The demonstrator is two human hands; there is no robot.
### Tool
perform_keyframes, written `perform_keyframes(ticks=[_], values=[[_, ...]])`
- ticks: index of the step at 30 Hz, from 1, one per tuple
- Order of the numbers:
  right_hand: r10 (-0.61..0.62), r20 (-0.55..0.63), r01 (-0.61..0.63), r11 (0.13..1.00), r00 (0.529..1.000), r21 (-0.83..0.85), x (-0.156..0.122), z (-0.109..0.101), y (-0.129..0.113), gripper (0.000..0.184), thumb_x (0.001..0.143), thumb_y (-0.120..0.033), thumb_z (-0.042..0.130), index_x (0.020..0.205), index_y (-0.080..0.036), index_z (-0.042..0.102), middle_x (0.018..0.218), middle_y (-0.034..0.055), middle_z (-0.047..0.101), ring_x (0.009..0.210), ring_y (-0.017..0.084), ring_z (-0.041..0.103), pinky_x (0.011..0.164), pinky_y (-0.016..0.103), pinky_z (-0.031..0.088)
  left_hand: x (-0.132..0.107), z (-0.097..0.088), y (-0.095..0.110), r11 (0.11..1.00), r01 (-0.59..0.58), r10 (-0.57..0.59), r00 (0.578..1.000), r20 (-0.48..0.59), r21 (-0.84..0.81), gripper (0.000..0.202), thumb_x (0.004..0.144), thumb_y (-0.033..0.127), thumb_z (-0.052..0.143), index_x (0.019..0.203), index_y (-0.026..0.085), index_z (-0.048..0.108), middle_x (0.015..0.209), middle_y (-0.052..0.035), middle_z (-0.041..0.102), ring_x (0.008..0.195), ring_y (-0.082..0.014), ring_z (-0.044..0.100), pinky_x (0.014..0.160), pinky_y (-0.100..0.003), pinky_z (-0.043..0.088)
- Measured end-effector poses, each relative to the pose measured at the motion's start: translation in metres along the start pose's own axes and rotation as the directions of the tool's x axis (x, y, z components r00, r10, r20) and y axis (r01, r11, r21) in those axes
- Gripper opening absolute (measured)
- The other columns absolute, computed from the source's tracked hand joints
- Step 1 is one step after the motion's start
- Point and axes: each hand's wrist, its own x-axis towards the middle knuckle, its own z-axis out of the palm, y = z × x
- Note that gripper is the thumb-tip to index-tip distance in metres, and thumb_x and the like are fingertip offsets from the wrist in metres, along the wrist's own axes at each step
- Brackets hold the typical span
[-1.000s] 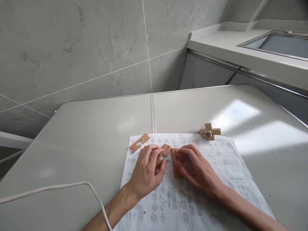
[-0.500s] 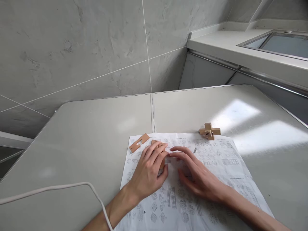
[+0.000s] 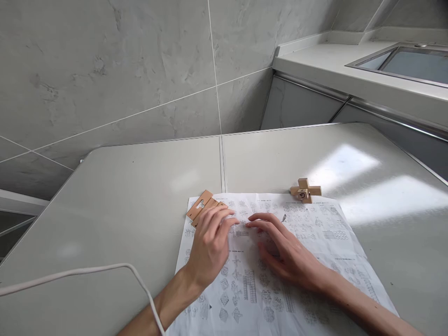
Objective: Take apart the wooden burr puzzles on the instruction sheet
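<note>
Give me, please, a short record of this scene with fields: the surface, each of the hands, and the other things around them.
surface: grey table with a printed sheet lying on it
left hand: open, fingertips on the flat wooden pieces at the sheet's far left corner
right hand: open, fingers spread on the sheet, holding nothing
far side: small wooden cross puzzle at the sheet's far edge, touched by neither hand
near left: white cable lying across the table
</note>
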Motion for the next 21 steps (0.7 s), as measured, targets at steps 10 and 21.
perform_keyframes(ticks=[10, 21], values=[[-0.045, -0.022, 0.048, 0.993, 0.999, 0.107, 0.0023, 0.0015, 0.0061, 0.04, 0.103, -0.006, 0.046, 0.135, -0.029, 0.052, 0.133, 0.0118, 0.061, 0.115, 0.026, 0.068, 0.093, 0.044, 0.062, -0.0027, 0.0003, 0.0029, 0.942, -0.212, 0.272, 0.936, 0.223, -0.259, 0.025, 0.091, -0.004, 0.046, 0.084, 0.018, 0.055, 0.082, -0.0023, 0.063, 0.074, -0.0166, 0.053, 0.066, -0.03, 0.046], [-0.075, -0.037, 0.079, 0.99, 0.997, 0.118, 0.0046, 0.0005, 0.0034, 0.031, 0.103, -0.005, 0.045, 0.122, -0.025, 0.059, 0.122, 0.0101, 0.067, 0.107, 0.024, 0.069, 0.087, 0.04, 0.062, -0.0013, -0.0004, 0.0029, 0.946, -0.154, 0.228, 0.941, 0.251, -0.284, 0.027, 0.092, -0.002, 0.044, 0.081, 0.018, 0.058, 0.08, -0.0019, 0.064, 0.075, -0.0165, 0.053, 0.068, -0.031, 0.045]])
